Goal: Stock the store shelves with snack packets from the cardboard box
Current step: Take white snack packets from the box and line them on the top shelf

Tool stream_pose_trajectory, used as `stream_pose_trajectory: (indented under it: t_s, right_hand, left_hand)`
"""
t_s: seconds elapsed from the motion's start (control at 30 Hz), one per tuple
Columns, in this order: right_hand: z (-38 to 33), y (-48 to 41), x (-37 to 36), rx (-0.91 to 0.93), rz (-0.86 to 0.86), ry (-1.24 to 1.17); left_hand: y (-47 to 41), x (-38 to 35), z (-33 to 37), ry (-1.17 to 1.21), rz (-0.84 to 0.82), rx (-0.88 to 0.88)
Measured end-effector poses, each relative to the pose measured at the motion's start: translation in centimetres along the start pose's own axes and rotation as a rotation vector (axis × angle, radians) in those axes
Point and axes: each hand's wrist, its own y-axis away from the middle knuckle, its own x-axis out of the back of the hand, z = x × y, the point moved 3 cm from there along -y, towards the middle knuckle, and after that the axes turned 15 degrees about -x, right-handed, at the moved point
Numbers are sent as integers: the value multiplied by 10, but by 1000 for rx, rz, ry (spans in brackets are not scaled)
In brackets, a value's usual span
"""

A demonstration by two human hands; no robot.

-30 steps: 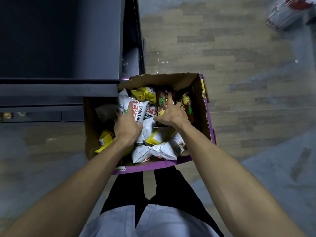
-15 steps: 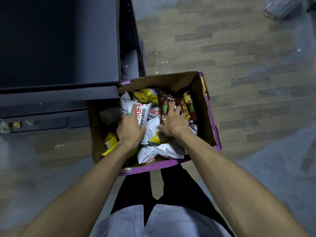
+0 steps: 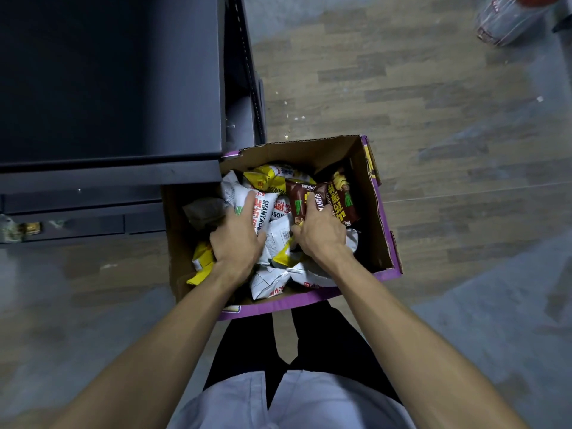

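**A:** On the wood-pattern floor, right against the foot of the dark metal shelf unit (image 3: 108,88): open brown cardboard box with purple outer faces (image 3: 365,168), heaped with snack packets. Picking step, by the look of it?

**B:** Seems so. Both hands down in the pile. Left hand (image 3: 238,239) laid over a white crinkled foil packet with red lettering (image 3: 267,209), one finger straight along it, the rest sunk among the bags. Cannot tell whether closed on anything. Right hand (image 3: 322,233) bent over the near end of a dark brown glossy packet with yellow lettering (image 3: 305,196), curled on top, thumb low at the side. Pinching it, apparently.

**A:** And next?

**B:** Probably lifting clear with a handful, then turning left and up toward the shelf. Calls for a firm but gentle hold: puffy, slippery bags, easy to drop or crush. Worth watching for loose neighbours dragged out over the rim.

**A:** And the stock itself?

**B:** Mixed and jumbled. White ones through the middle and along the near wall. A bright yellow crumpled packet (image 3: 263,178) at the far side, more yellow (image 3: 202,261) by the left wall, just beside the left wrist. A second brown packet (image 3: 343,202) touching the first, toward the right wall. Overlapping, lying every which way, none upright. Far from done, judging by so full a box.
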Motion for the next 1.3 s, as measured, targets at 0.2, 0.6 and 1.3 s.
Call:
stream_pose_trajectory:
  t_s: [0.2,0.6,1.3]
  right_hand:
    - [3,-2,-19,-19,17,0]
    - [14,19,55,78,125,-253]
    - [22,116,68,156,303,-220]
  left_hand:
    - [4,-13,3,11,-78,-7]
    - [10,36,10,138,80,65]
    - [93,78,-5,311,295,-72]
